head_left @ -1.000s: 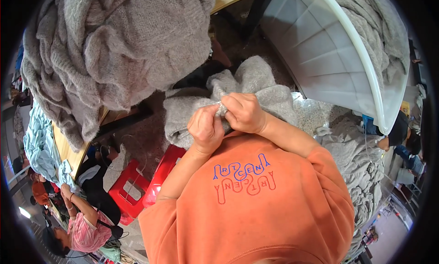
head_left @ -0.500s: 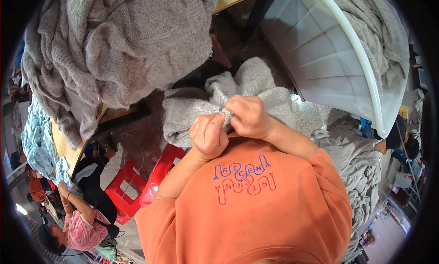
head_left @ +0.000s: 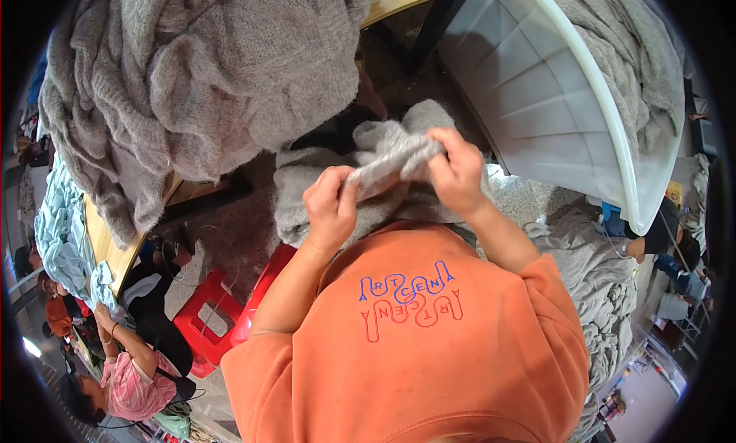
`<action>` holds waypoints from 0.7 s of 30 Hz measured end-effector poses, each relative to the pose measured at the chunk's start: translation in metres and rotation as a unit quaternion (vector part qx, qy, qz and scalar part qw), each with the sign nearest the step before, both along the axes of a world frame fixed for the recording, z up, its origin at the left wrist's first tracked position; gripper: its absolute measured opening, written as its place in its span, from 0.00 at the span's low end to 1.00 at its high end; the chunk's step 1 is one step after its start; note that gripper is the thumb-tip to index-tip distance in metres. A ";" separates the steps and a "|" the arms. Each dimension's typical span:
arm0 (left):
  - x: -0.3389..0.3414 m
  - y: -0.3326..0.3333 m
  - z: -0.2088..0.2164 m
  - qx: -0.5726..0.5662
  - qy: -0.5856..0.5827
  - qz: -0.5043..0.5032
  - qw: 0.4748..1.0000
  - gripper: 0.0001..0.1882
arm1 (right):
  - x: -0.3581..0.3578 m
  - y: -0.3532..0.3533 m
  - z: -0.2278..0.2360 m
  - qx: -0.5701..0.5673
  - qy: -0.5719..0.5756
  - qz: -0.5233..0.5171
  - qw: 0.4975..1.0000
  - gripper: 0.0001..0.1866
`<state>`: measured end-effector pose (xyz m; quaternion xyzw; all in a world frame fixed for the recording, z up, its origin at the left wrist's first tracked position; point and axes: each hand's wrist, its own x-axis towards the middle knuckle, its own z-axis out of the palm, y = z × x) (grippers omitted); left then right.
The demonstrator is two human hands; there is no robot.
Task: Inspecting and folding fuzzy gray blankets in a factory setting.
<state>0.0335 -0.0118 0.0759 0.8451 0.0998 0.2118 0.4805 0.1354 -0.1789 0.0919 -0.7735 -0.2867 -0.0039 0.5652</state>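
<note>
A fuzzy grey knit garment point(head_left: 299, 190) lies bunched over my lap. My left hand point(head_left: 331, 205) is closed on one end of its edge, and my right hand point(head_left: 458, 173) grips the same edge further right. Between the two hands a strip of the knit is stretched, slanting up to the right. The fingertips are partly hidden behind the fabric. More of the garment bulges up beyond my hands.
A large heap of grey knitwear point(head_left: 230, 67) covers the wooden table point(head_left: 115, 243) at the upper left. A white plastic bin point(head_left: 529, 75) holding grey knits point(head_left: 640, 59) stands upper right. Red stools point(head_left: 203, 320) are at left, near a person in pink point(head_left: 142, 382) handling pale blue cloth point(head_left: 65, 228).
My hands have moved apart from being pressed together, the right one going up and to the right, the left one slightly left. The knit edge between them is now stretched out.
</note>
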 end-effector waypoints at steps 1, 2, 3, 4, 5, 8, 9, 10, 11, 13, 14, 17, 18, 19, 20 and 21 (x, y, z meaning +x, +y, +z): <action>0.001 -0.001 0.004 -0.148 0.052 -0.017 0.988 0.02 | 0.013 -0.003 -0.011 -0.072 0.128 0.038 0.988 0.15; 0.002 -0.002 0.006 -0.147 0.051 -0.017 0.988 0.02 | 0.014 -0.005 -0.016 -0.071 0.127 0.039 0.989 0.15; 0.001 -0.003 0.006 -0.235 0.102 -0.027 0.966 0.02 | 0.013 -0.005 -0.017 -0.124 0.007 0.096 0.988 0.18; 0.001 -0.004 0.007 -0.320 0.153 -0.036 0.934 0.02 | 0.013 -0.005 -0.017 -0.175 -0.114 0.151 0.966 0.21; 0.001 -0.004 0.009 -0.378 0.163 -0.043 0.910 0.02 | 0.008 0.000 -0.016 -0.154 -0.039 0.228 0.961 0.27; -0.001 -0.007 0.011 -0.391 0.192 -0.039 0.899 0.03 | -0.005 0.018 -0.029 -0.068 0.143 0.285 0.945 0.16; -0.001 -0.007 0.010 -0.392 0.193 -0.040 0.899 0.03 | -0.010 0.020 -0.036 -0.069 0.144 0.283 0.946 0.16; -0.001 -0.006 0.008 -0.206 0.130 -0.040 0.969 0.03 | -0.016 0.021 -0.041 -0.003 0.312 0.271 0.911 0.11; -0.001 -0.006 0.007 -0.012 0.061 -0.038 0.997 0.03 | -0.019 0.022 -0.044 0.063 0.469 0.250 0.845 0.07; -0.005 -0.012 0.010 -0.009 0.072 -0.036 0.997 0.03 | -0.021 0.025 -0.043 -0.025 0.293 0.246 0.924 0.06; -0.006 -0.014 0.011 -0.006 0.081 -0.035 0.996 0.02 | -0.022 0.026 -0.041 -0.114 0.102 0.229 0.961 0.05; -0.007 -0.003 0.002 -0.300 0.160 -0.030 0.940 0.05 | -0.020 0.024 -0.033 -0.130 0.086 0.239 0.958 0.05; -0.005 0.000 0.004 -0.506 0.196 -0.010 0.840 0.05 | -0.017 0.023 -0.038 -0.133 0.019 0.232 0.963 0.07; -0.004 0.001 0.007 -0.512 0.172 -0.017 0.841 0.06 | -0.014 0.019 -0.041 -0.071 -0.015 0.189 0.979 0.13; -0.003 0.002 0.013 -0.530 0.170 0.004 0.831 0.05 | -0.007 0.011 -0.042 -0.069 -0.055 0.142 0.986 0.17; -0.003 0.005 0.010 -0.531 0.160 0.007 0.832 0.05 | -0.002 -0.001 -0.049 -0.119 -0.051 0.123 0.984 0.16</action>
